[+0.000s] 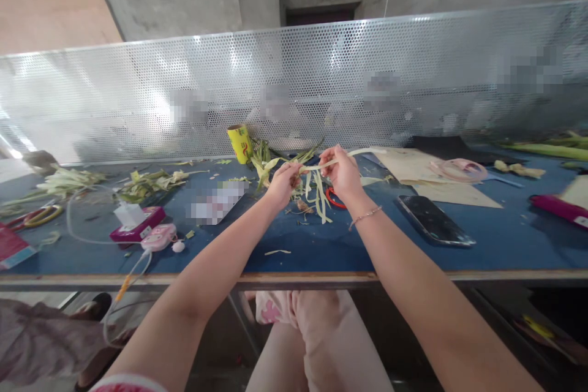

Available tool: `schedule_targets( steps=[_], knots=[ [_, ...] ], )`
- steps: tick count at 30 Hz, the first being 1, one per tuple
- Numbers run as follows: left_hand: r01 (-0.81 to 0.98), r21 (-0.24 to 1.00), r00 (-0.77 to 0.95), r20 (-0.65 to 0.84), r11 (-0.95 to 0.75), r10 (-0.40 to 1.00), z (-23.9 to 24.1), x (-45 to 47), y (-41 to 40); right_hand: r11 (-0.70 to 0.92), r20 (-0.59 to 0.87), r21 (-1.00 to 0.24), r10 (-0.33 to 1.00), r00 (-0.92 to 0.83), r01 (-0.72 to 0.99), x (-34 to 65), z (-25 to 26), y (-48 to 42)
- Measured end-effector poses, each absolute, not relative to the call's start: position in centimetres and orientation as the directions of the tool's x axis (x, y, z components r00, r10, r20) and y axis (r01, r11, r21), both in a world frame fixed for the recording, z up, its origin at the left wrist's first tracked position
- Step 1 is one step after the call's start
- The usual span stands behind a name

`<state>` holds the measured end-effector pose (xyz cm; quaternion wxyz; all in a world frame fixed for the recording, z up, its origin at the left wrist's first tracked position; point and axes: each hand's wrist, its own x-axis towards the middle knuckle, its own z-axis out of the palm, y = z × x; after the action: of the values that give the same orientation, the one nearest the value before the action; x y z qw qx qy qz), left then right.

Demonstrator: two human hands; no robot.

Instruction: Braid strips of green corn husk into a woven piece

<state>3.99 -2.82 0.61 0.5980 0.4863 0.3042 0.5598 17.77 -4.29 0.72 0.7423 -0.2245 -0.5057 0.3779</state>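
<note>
My left hand [285, 185] and my right hand [342, 173] meet over the middle of the blue table. Between them runs a pale yellow-green plant strip [318, 166], with both hands closed on it. Its long free end curves away past my right hand. Loose strips of the same colour [318, 199] hang below my hands towards the tabletop. Under my right hand shows a red loop [335, 198], perhaps a scissors handle, partly hidden. Green leafy stalks [261, 156] lie just beyond my left hand.
A yellow cylinder [239, 143] stands behind the stalks. To the right lie a dark phone [434, 220], brown paper [448, 190] and a pink ring-shaped roll [459, 169]. Left are a purple tissue box [138, 225], a cable and leaf scraps [154, 184]. A perforated metal screen [294, 73] closes the back.
</note>
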Motion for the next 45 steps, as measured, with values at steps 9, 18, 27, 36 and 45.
schedule_targets(
  steps=[9, 18, 27, 36, 45],
  knots=[
    [-0.306, 0.95, 0.236, 0.134, -0.057, 0.962, 0.3, 3.9, -2.8, 0.576, 0.567, -0.742, 0.812, 0.139, -0.342, 17.7, 0.4, -4.1],
    [-0.44, 0.898, 0.255, 0.154, -0.027, 0.955, 0.7, 3.6, -3.1, 0.565, 0.563, -0.743, 0.818, 0.12, -0.358, 17.6, 0.5, -4.3],
    [-0.489, 0.872, 0.436, 0.219, 0.025, 0.873, 0.9, 2.7, -3.0, 0.573, 0.541, -0.725, 0.817, 0.2, -0.382, 18.1, 0.6, -3.9],
    [-0.534, 0.84, 0.486, 0.213, 0.095, 0.848, 1.2, 2.5, -3.5, 0.57, 0.538, -0.689, 0.816, 0.211, -0.448, 18.2, 0.8, -3.9],
    [-0.56, 0.812, 0.496, 0.168, 0.166, 0.852, 1.0, 2.3, -2.9, 0.559, 0.525, -0.694, 0.824, 0.211, -0.455, 18.3, 0.8, -3.7]
  ],
)
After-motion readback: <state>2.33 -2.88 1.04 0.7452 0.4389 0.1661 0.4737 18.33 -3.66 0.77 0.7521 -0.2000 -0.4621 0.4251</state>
